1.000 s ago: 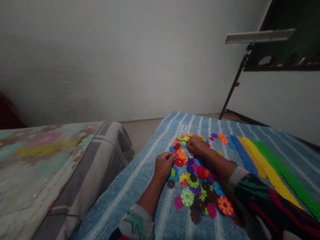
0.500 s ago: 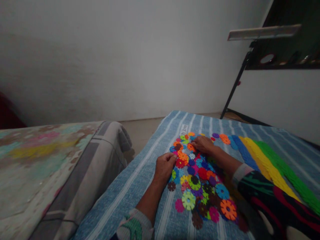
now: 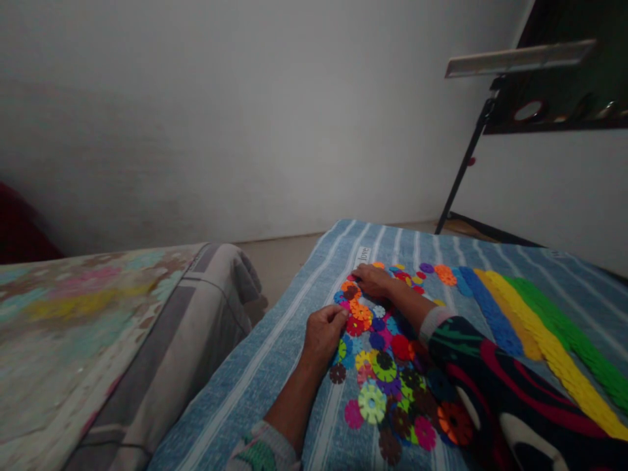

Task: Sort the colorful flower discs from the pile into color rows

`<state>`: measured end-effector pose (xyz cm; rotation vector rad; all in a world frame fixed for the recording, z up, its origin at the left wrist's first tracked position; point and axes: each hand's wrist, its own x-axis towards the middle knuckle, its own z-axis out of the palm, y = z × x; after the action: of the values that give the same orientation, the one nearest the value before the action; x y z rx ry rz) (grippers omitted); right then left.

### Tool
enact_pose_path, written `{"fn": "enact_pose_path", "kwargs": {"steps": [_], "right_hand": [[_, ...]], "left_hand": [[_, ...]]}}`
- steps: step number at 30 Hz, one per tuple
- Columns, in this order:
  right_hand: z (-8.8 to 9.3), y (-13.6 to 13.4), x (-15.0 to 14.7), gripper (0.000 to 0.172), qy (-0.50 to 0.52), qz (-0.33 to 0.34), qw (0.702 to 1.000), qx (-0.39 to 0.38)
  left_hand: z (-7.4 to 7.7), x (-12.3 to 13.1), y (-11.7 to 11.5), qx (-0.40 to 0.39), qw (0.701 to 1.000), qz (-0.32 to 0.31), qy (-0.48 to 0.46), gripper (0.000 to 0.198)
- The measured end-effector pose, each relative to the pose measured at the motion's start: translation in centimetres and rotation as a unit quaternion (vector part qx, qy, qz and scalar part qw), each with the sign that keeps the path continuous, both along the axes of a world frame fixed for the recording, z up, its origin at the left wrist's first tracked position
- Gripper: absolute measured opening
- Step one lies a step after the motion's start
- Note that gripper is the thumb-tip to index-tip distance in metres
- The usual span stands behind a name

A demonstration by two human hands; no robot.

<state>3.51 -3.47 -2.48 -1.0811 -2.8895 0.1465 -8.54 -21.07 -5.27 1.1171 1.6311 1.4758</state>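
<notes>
A pile of flat, gear-shaped plastic discs (image 3: 387, 366) in many colours lies on a blue striped cloth (image 3: 275, 366). My left hand (image 3: 322, 332) rests at the pile's left edge, fingers curled in a loose fist, thumb tip touching a pink and red disc. My right hand (image 3: 373, 281) reaches over the far end of the pile, fingers bent down onto the discs there; what its fingertips hold is hidden. Its patterned sleeve (image 3: 495, 386) covers the right side of the pile.
Long rows of joined discs, blue (image 3: 483, 304), yellow (image 3: 544, 343) and green (image 3: 569, 330), run along the cloth to the right. A cushion with a faded print (image 3: 98, 333) lies on the left. A black lamp stand (image 3: 464, 170) leans by the white wall.
My right hand has moved left and farther across the far end of the pile, and its sleeve now covers more discs. My left hand has stayed almost still.
</notes>
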Motion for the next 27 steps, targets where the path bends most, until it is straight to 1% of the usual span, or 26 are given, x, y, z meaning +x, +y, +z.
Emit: {"fn": "enact_pose_path", "kwargs": {"steps": [5, 12, 15, 18, 21, 23, 27], "right_hand": [[-0.1, 0.5, 1.2, 0.034, -0.001, -0.013, 0.999, -0.035], [-0.4, 0.2, 1.9, 0.035, 0.042, -0.035, 0.996, -0.064], [0.1, 0.4, 2.4, 0.033, 0.07, -0.037, 0.995, -0.065], [0.8, 0.6, 3.5, 0.028, 0.103, -0.039, 0.992, -0.065], [1.8, 0.5, 5.7, 0.02, 0.131, -0.048, 0.988, -0.07], [2.7, 0.3, 7.7, 0.019, 0.145, -0.058, 0.985, -0.075], [5.0, -0.5, 13.3, 0.02, 0.155, -0.083, 0.981, -0.082]], "left_hand": [[0.3, 0.2, -0.1, -0.003, 1.0, 0.002, 0.002, 0.025], [0.3, 0.2, -0.1, -0.001, 1.0, 0.007, 0.01, 0.026], [0.3, 0.1, -0.1, 0.001, 1.0, 0.007, 0.017, 0.026], [0.5, 0.1, -0.1, -0.002, 1.0, 0.009, 0.024, 0.027], [0.9, 0.2, -0.1, -0.009, 1.0, 0.007, 0.022, 0.026], [1.3, 0.3, -0.2, -0.015, 1.0, 0.007, 0.022, 0.026], [1.9, 0.3, -0.1, -0.03, 0.999, 0.011, 0.018, 0.03]]}}
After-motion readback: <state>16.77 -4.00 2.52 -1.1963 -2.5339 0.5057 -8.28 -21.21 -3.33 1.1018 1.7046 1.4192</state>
